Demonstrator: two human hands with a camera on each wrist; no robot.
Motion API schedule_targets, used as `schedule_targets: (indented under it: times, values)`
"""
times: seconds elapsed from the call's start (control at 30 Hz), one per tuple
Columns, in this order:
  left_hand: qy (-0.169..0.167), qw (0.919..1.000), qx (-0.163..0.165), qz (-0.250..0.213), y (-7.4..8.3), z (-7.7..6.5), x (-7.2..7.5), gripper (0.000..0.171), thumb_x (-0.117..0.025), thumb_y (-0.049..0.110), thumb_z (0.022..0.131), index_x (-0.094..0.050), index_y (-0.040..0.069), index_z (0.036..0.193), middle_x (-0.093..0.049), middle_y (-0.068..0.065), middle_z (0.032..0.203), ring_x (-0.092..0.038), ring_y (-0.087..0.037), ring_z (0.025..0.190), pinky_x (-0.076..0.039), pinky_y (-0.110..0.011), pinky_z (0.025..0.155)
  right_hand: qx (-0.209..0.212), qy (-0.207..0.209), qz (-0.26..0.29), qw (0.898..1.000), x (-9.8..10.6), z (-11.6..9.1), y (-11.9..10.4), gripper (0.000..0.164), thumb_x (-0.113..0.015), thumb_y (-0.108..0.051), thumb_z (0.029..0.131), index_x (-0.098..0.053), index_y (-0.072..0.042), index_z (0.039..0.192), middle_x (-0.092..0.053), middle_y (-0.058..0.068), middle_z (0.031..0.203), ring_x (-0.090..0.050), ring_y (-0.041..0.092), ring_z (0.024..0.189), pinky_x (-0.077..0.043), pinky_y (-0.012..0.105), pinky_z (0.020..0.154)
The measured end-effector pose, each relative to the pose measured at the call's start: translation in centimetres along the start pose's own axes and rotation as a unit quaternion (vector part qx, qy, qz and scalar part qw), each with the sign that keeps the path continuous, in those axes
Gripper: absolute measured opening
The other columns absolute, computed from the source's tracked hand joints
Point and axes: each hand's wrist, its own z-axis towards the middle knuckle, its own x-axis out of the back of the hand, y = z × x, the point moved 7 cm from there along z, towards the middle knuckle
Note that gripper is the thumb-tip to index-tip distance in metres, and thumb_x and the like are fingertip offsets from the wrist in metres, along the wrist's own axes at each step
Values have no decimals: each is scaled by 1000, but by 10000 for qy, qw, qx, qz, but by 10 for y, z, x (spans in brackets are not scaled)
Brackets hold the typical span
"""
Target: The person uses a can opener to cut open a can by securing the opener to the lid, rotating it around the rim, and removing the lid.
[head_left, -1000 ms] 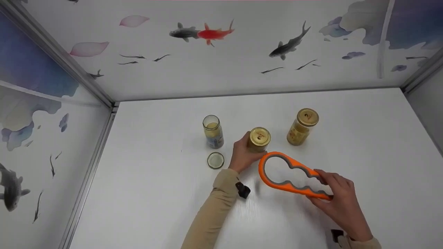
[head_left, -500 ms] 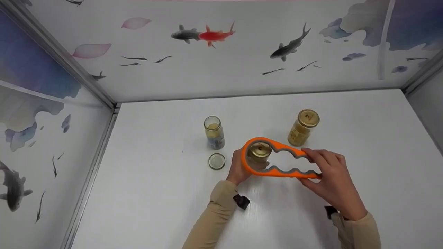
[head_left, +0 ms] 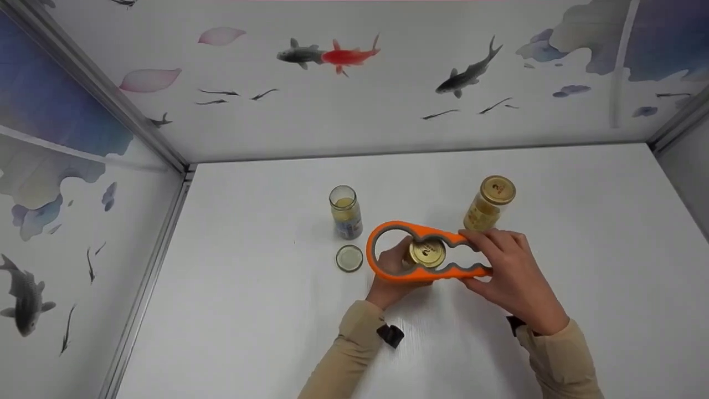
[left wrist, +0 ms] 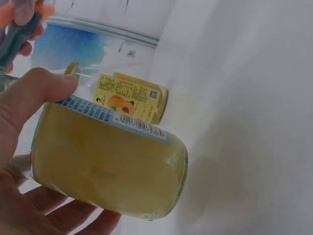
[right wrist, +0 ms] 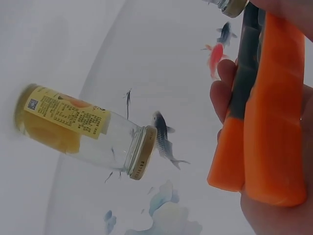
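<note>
The jar opener [head_left: 424, 274] looks like smooth orange plastic with a low gloss, its grey lining [right wrist: 244, 78] duller and rubbery. The held jar [left wrist: 107, 161] is clear, shiny glass topped by a glossy gold metal lid [head_left: 427, 253]. The yellow-labelled jar [right wrist: 93, 140] is glass too, its label like smooth paper, as is the open jar [head_left: 345, 213]. The white tabletop [head_left: 266, 266] has a soft sheen; the sleeves [head_left: 352, 343] are matt cloth, the rail [head_left: 150, 282] dull grey metal.

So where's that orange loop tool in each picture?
Head: orange loop tool, below and right of centre.
Left wrist: orange loop tool, top left corner, cut off.
Right wrist: orange loop tool, along the right side.
Shared landmark: the yellow-labelled jar, in all three.
</note>
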Motion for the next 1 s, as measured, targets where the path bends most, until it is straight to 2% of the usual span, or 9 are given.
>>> schedule_targets:
  times: [0.13, 0.27, 0.43, 0.57, 0.67, 0.83, 1.0]
  values:
    - [91, 9999, -109, 57, 2, -5, 0, 62, -83, 18, 75, -54, 11, 130, -66, 5, 115, -58, -4, 102, -46, -26, 91, 1, -121, -29, 9999, -4, 3, 0, 78, -93, -7, 54, -60, -4, 124, -61, 10, 108, -52, 28, 97, -34, 44, 87]
    - [148, 9998, 76, -78, 0, -7, 1, 61, -83, 18, 75, -56, 12, 129, -65, 9, 115, -56, -5, 98, -46, -27, 88, 15, -196, -34, 9998, -7, 6, 0, 78, -94, -9, 54, -60, -4, 124, -61, 10, 108, -52, 28, 97, -35, 44, 87]
    - [140, 9992, 252, -276, -1, -9, 1, 60, -82, 16, 76, -56, 14, 130, -64, 10, 118, -56, -3, 106, -46, -27, 92, 121, -210, -79, 9997, -8, 9, -2, 76, -93, -11, 55, -60, -4, 123, -61, 10, 108, -53, 27, 96, -35, 43, 87]
    - [106, 9980, 193, -600, 0, -10, 1, 61, -82, 11, 75, -56, 12, 130, -64, 6, 119, -57, -5, 110, -44, -28, 95, 181, -215, -51, 9996, -10, 11, -3, 75, -92, -12, 57, -60, -4, 124, -60, 10, 109, -53, 26, 96, -34, 43, 87]
    - [136, 9981, 132, -582, 0, -10, 1, 62, -82, 11, 74, -55, 11, 131, -64, 4, 120, -56, -5, 111, -43, -29, 97, 197, -276, -34, 9994, -12, 12, -3, 74, -92, -13, 59, -60, -3, 125, -61, 10, 109, -53, 26, 94, -35, 43, 87]
    - [124, 9987, 269, -414, -2, -10, 1, 63, -81, 13, 75, -55, 13, 132, -64, 8, 118, -57, -4, 108, -44, -28, 95, -16, -707, 103, 9974, -18, 12, -1, 72, -90, -16, 63, -58, -5, 126, -61, 7, 108, -57, 22, 88, -33, 43, 85]
    - [-42, 9962, 694, -525, -8, -11, -4, 64, -80, 17, 76, -54, 20, 134, -62, 15, 120, -56, -2, 105, -44, -28, 93, -237, -1166, 134, 9928, -21, 12, 0, 71, -89, -19, 66, -57, -6, 128, -62, 7, 110, -58, 21, 92, -33, 45, 87]
